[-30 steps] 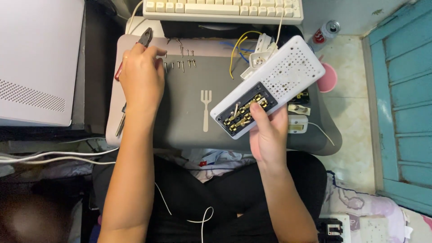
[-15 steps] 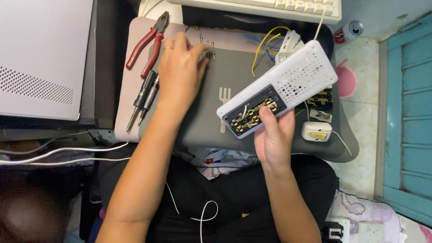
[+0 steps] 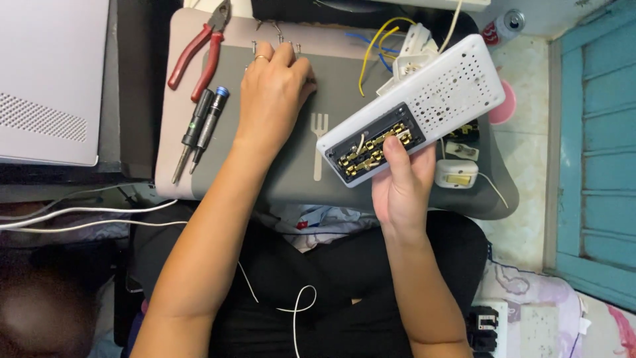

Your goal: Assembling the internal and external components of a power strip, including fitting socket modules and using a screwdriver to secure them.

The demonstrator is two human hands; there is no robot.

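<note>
White power strip [image 3: 424,109] is up in the air over the gray lap tray [image 3: 278,179], tilted so one end points up toward the far right. Its black open end faces the camera, and small gold metal parts [image 3: 374,146] show inside it. The person's right hand [image 3: 401,189] holds the strip from below, with the thumb pressed on the open black part and the fingers wrapped behind it. The left hand [image 3: 271,93] lies palm down on the tray, near the top edge, with its fingers curled and resting by some little metal pieces [image 3: 275,45]. It is not possible to tell if that hand is pinching anything under its fingers. A ring sits on one finger of that hand. Red-handled pliers [image 3: 199,50] lie on the tray's top left corner, just beside the left hand. Two dark screwdrivers [image 3: 199,129] lie side by side below the pliers, close to the left wrist. A fork picture [image 3: 320,142] is printed in the middle of the tray, between the two hands. Yellow and blue wires [image 3: 374,46] curl behind the strip at the top. A small white switch [image 3: 456,174] sits on the tray just to the right of the right hand.
</note>
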